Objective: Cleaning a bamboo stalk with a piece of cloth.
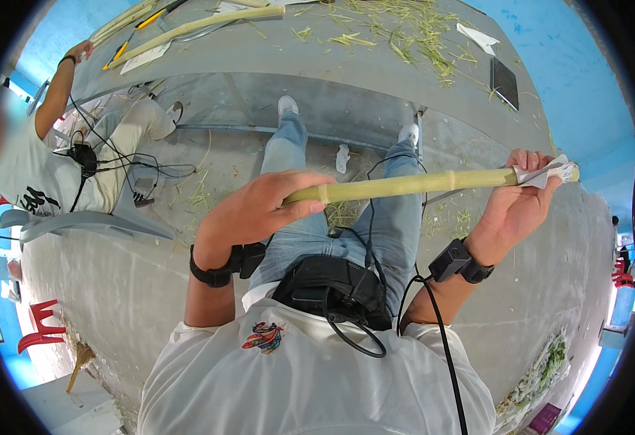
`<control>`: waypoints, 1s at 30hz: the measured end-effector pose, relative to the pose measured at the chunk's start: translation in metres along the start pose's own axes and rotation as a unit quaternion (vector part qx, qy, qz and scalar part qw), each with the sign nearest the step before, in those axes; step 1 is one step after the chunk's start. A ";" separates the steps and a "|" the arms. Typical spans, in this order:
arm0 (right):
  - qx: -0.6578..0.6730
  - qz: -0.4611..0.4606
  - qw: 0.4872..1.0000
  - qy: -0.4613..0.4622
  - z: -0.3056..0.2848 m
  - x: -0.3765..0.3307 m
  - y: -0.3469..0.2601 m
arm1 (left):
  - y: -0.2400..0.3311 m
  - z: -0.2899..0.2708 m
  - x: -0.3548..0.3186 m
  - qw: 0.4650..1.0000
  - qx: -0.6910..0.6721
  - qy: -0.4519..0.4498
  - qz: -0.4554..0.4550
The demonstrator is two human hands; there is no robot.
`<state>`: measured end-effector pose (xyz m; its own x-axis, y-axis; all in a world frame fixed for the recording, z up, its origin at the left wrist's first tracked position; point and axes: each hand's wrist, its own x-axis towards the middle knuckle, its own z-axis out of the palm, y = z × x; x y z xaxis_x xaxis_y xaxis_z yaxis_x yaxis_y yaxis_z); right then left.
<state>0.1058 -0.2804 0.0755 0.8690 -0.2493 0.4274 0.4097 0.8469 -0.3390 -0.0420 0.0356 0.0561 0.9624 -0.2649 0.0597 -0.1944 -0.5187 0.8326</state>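
Green cane stalk level across the lap, left hand fingers curled around it, right hand fingers pinching paper around its end.

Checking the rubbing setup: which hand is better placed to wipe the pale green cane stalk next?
Right hand: it presses a crumpled white paper against the pale green cane stalk, while the left hand only grips the other end.
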 end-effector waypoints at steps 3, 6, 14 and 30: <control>0.002 0.004 1.000 -0.010 -0.005 0.001 -0.001 | -0.006 0.005 -0.002 0.999 -0.027 0.018 0.023; 0.012 0.013 1.000 -0.018 -0.006 0.001 -0.003 | -0.005 0.005 -0.002 0.994 -0.105 -0.009 0.006; 0.005 0.016 1.000 0.000 -0.002 0.002 0.003 | 0.004 -0.003 -0.001 0.996 -0.075 -0.033 -0.032; -0.099 0.019 0.995 0.027 0.018 -0.004 0.008 | -0.002 0.015 -0.017 0.995 -0.039 -0.048 -0.077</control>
<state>0.1006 -0.2645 0.0863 0.8967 -0.2483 0.3665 0.4178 0.7485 -0.5150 -0.0602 0.0294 0.0452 0.9562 -0.2659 -0.1221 -0.0268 -0.4952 0.8684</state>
